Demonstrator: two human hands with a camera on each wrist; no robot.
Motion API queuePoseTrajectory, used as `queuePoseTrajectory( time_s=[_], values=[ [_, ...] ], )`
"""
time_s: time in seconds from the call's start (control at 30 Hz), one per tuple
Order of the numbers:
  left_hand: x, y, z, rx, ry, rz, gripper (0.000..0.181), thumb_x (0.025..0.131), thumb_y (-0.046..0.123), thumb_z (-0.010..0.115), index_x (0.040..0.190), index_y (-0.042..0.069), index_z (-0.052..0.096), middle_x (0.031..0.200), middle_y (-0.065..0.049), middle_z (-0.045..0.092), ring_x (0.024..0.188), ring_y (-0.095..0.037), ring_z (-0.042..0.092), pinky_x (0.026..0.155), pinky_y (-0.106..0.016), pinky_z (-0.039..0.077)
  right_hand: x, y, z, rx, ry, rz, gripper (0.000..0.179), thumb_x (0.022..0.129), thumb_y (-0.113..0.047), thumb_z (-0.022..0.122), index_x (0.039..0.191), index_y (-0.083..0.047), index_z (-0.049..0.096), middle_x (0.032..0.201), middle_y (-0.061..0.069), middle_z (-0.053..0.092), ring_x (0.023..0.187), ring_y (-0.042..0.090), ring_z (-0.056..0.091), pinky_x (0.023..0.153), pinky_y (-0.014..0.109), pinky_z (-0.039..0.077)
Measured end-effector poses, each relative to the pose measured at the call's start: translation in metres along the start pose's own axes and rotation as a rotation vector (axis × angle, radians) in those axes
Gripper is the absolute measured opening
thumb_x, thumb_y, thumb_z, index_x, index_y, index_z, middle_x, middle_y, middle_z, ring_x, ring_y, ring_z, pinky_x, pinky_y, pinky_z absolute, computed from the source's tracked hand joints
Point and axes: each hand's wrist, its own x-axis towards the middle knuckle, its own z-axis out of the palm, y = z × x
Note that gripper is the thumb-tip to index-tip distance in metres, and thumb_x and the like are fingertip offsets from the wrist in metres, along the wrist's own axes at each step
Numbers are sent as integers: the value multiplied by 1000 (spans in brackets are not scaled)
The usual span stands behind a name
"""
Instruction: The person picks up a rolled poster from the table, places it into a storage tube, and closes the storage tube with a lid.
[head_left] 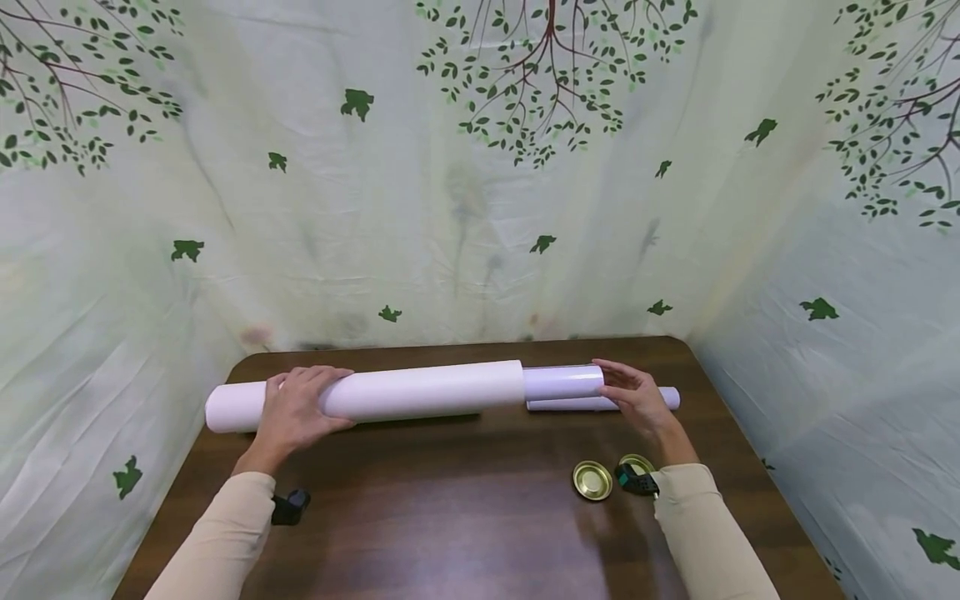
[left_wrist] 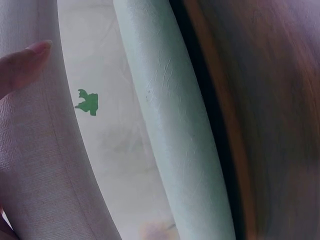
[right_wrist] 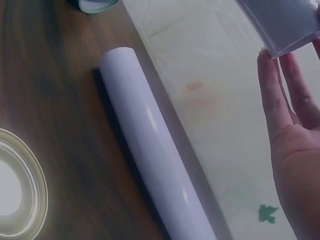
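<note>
My left hand grips a long white tube, raised above the table. From the tube's right end sticks out a glossy white roll of sheet. At that roll's outer end, my right hand holds the edge with thumb and fingertips. Its fingers touch the roll's rim in the right wrist view. How far the roll reaches inside the tube is hidden. A second glossy white roll lies on the table behind the right hand. In the left wrist view, a pale greenish roll lies beyond the tube.
Two gold-coloured round lids lie on the brown wooden table, one lid in plain sight and the other lid partly behind the right wrist's black strap. A pale leaf-patterned curtain encloses the table's back and sides.
</note>
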Motion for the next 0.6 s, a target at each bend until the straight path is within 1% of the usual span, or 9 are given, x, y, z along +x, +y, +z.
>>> queuePoseTrajectory(
  time_s=[0.13, 0.3, 0.43, 0.6],
  values=[
    [-2, 0, 2, -17, -2, -8, 69, 53, 28, 93, 115, 14, 66, 114, -12, 66, 102, -36, 55, 89, -59, 29, 1, 0, 2, -2, 13, 28, 47, 88, 20, 50, 122, -8, 66, 117, 0, 67, 105, 10, 61, 86, 24, 51],
    [-2, 0, 3, -24, 11, 0, 69, 52, 29, 93, 114, 14, 66, 113, -11, 66, 101, -36, 55, 88, -58, 29, 3, -1, 6, -23, 33, 47, 47, 88, 20, 51, 120, -11, 68, 115, 0, 67, 104, 10, 62, 86, 25, 51],
    [-2, -1, 2, -19, 15, 1, 69, 52, 28, 93, 114, 14, 67, 112, -12, 66, 101, -36, 55, 87, -59, 29, 3, -2, 9, -42, 33, 36, 47, 88, 21, 50, 121, -7, 67, 116, 0, 67, 104, 11, 62, 86, 25, 51],
    [-1, 0, 3, -18, 20, 4, 69, 52, 28, 93, 114, 13, 67, 112, -12, 66, 101, -37, 55, 87, -59, 29, 2, -4, 11, -12, -1, 12, 44, 88, 19, 52, 123, -4, 65, 120, 2, 65, 107, 13, 60, 88, 25, 50]
  ],
)
